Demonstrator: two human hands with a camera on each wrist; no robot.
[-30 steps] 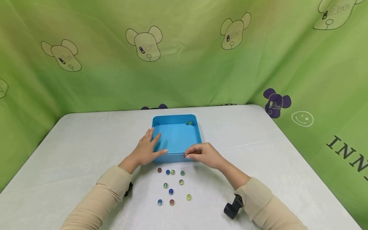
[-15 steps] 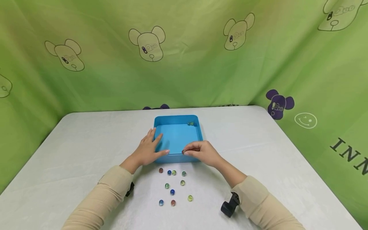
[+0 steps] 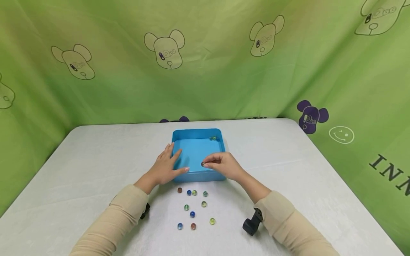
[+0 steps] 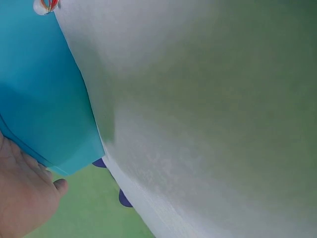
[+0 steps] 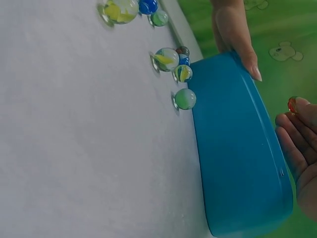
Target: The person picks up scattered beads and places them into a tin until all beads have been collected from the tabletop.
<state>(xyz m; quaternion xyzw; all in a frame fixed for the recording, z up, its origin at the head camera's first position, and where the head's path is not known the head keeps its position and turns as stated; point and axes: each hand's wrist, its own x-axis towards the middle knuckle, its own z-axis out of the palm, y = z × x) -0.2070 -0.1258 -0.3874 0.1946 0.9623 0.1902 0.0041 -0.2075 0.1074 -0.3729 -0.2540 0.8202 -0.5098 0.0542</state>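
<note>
A blue square box [image 3: 199, 176] stands on the white table, with several greenish marbles [image 3: 214, 138] in its far right corner. My left hand [image 3: 161, 169] rests at the box's left front corner, fingers spread, the thumb along the front rim. Between thumb and fingertips, my right hand [image 3: 226, 165] pinches a marble [image 5: 292, 104] with red-orange colouring, held above the inside of the box near its front wall. In the right wrist view the left thumb lies on the rim. Most of my left hand [image 4: 25, 196] shows at the box's edge in the left wrist view.
Several loose marbles lie in front of the box, among them a dark blue one [image 3: 192, 214], a yellow-green one [image 3: 212, 221] and a reddish one [image 3: 193, 226]. A green printed curtain [image 3: 205, 89] hangs behind the table.
My right hand has moved with its marble from the box's front rim up and inward over the box. The left hand stays at the corner; the loose marbles have not moved.
</note>
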